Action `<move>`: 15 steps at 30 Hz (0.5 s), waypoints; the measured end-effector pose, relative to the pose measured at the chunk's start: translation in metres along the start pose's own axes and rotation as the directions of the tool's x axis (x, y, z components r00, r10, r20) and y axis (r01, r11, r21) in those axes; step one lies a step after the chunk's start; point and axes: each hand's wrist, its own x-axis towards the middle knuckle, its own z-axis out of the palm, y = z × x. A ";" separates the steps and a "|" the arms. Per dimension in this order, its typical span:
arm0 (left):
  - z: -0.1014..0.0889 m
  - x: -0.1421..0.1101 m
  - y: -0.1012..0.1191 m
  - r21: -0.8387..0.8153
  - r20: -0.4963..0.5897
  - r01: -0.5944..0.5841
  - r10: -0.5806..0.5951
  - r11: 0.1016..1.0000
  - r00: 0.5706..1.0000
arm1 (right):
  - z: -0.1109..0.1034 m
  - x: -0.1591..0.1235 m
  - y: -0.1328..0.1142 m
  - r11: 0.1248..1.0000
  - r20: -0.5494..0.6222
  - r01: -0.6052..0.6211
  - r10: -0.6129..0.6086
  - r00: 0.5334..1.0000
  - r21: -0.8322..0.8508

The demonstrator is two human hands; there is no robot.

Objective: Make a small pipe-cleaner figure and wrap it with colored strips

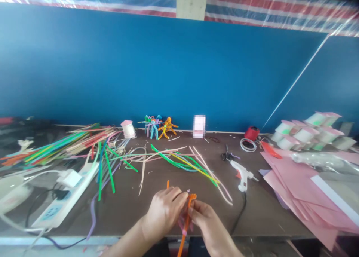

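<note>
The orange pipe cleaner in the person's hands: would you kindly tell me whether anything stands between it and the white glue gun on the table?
Yes: the right hand, gripping the orange pipe cleaner, is on that side, and a long pale pipe cleaner ends just left of the white glue gun.

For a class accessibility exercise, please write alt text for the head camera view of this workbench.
The left hand and right hand hold an orange pipe cleaner over a brown workbench strewn with loose pipe cleaners. A glue gun, scissors and pink paper lie to the right, a power strip to the left, and small pipe-cleaner figures stand before a blue wall.
</note>
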 end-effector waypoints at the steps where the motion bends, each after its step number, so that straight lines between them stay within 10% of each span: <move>1: 0.001 -0.001 -0.001 0.009 0.008 -0.014 0.014 1.000 1.000 | 0.000 0.001 0.002 0.999 -0.015 0.025 -0.025 1.000 -0.031; 15: -0.002 -0.002 -0.003 -0.018 0.067 -0.023 0.024 1.000 0.997 | -0.005 0.005 -0.002 0.997 0.036 -0.055 0.053 0.998 0.051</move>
